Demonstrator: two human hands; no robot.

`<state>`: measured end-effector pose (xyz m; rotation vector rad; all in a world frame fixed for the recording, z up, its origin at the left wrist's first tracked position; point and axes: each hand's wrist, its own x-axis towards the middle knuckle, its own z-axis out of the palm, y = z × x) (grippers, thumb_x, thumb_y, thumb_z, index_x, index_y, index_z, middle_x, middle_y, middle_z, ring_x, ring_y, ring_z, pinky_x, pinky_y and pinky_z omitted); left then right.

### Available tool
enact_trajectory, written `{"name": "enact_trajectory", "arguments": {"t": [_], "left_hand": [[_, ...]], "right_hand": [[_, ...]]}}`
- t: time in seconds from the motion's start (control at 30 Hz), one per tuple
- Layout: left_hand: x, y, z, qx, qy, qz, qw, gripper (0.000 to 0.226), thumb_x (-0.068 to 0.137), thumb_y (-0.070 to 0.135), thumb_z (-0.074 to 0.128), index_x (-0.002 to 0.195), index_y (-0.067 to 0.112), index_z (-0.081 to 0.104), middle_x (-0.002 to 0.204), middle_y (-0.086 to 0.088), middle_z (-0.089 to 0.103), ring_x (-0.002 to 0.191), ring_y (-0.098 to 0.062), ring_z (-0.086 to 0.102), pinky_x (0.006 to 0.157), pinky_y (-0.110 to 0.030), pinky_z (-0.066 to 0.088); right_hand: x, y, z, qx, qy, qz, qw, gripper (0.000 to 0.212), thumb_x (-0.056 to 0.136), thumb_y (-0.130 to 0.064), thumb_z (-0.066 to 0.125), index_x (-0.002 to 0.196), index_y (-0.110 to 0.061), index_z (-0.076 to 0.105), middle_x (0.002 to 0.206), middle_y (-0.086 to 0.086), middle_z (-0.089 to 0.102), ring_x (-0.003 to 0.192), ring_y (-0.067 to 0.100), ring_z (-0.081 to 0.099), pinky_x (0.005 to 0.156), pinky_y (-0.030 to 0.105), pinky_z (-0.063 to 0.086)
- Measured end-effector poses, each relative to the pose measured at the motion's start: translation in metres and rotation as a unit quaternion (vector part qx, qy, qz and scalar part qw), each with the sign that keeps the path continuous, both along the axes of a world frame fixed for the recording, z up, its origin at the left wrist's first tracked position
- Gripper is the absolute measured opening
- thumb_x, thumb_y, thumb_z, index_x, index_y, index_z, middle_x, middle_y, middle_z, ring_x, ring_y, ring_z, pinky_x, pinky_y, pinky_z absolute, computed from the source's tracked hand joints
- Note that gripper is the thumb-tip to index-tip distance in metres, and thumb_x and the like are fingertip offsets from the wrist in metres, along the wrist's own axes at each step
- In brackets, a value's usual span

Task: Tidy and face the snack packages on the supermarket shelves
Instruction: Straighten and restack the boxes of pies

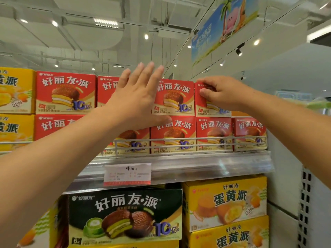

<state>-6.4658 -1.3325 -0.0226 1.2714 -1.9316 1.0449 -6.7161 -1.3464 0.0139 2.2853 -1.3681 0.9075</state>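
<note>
Red snack boxes (173, 97) stand two rows high on the top shelf (179, 163), behind a wire rail (189, 140). The left hand (138, 97) lies flat and released against the front of an upper box, fingers straight, pointing toward 1 o'clock. At its 3 o'clock the right hand (220, 92) pinches the last upper box (206, 106) at its top corner. A price tag (127, 173) hangs at 6 o'clock; black (125, 214) and yellow boxes (225, 203) sit below

Left hand (136, 97) flat against red boxes (173, 97); right hand (220, 92) gripping end box (202, 104).
</note>
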Motion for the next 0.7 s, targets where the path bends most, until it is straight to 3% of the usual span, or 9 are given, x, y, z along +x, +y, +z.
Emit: {"name": "enact_trajectory", "arguments": {"t": [0.03,0.1,0.2,0.27,0.47,0.6,0.7], "left_hand": [[-0.001,0.005,-0.008,-0.015,0.011,-0.014,1.0,0.118,0.071,0.082,0.052,0.153,0.027,-0.013,0.164,-0.007,-0.008,0.151,-0.025,-0.01,0.12,-0.043,-0.009],[-0.003,0.019,-0.037,-0.054,0.039,-0.072,0.995,0.101,0.08,0.074,0.048,0.154,0.025,0.0,0.164,-0.011,-0.001,0.151,-0.029,-0.003,0.12,-0.045,-0.004],[0.001,0.042,-0.096,-0.109,0.032,-0.117,0.987,0.066,0.089,0.054,0.051,0.142,0.015,0.041,0.155,-0.017,0.03,0.144,-0.037,0.025,0.115,-0.051,0.02],[0.009,0.05,-0.13,-0.113,0.011,-0.087,0.99,0.055,0.091,0.044,0.053,0.134,0.01,0.053,0.151,-0.019,0.037,0.14,-0.039,0.033,0.11,-0.054,0.027],[0.025,0.056,-0.18,-0.092,0.009,0.033,0.995,0.054,0.095,0.039,0.051,0.137,0.005,0.052,0.146,-0.024,0.042,0.135,-0.044,0.038,0.111,-0.054,0.028],[0.017,0.053,-0.181,-0.103,0.033,0.048,0.993,0.056,0.09,0.04,0.053,0.134,0.005,0.052,0.145,-0.021,0.044,0.135,-0.041,0.039,0.113,-0.054,0.026],[0.011,0.055,-0.205,-0.094,0.052,0.02,0.994,0.063,0.09,0.038,0.054,0.143,0.004,0.043,0.152,-0.022,0.035,0.144,-0.04,0.027,0.118,-0.056,0.016]], "right_hand": [[-0.001,0.002,-0.006,-0.034,0.005,-0.001,0.999,0.046,0.101,-0.029,0.048,0.144,-0.018,0.04,0.138,0.005,0.052,0.127,0.024,0.047,0.102,0.036,0.038],[-0.002,0.01,-0.031,-0.118,-0.022,0.03,0.992,0.052,0.1,-0.025,0.049,0.148,-0.014,0.035,0.153,0.006,0.037,0.143,0.024,0.029,0.117,0.043,0.024],[0.005,0.028,-0.095,-0.182,-0.051,0.107,0.976,0.048,0.095,-0.024,0.05,0.14,-0.01,0.046,0.149,0.006,0.042,0.14,0.021,0.032,0.116,0.043,0.027],[0.015,0.036,-0.14,-0.171,-0.021,0.128,0.977,0.047,0.093,-0.025,0.05,0.138,-0.009,0.05,0.149,0.008,0.041,0.142,0.022,0.03,0.118,0.04,0.022],[0.041,0.032,-0.209,-0.187,0.012,0.111,0.976,0.055,0.095,-0.029,0.048,0.146,-0.01,0.04,0.157,0.014,0.027,0.147,0.031,0.019,0.12,0.046,0.006],[0.044,0.025,-0.222,-0.24,0.025,0.087,0.966,0.058,0.092,-0.027,0.05,0.145,-0.006,0.04,0.154,0.016,0.033,0.143,0.035,0.028,0.118,0.051,0.015],[0.043,0.025,-0.223,-0.242,0.009,0.092,0.966,0.058,0.091,-0.027,0.051,0.145,-0.007,0.042,0.152,0.015,0.037,0.142,0.035,0.031,0.118,0.051,0.015]]}}
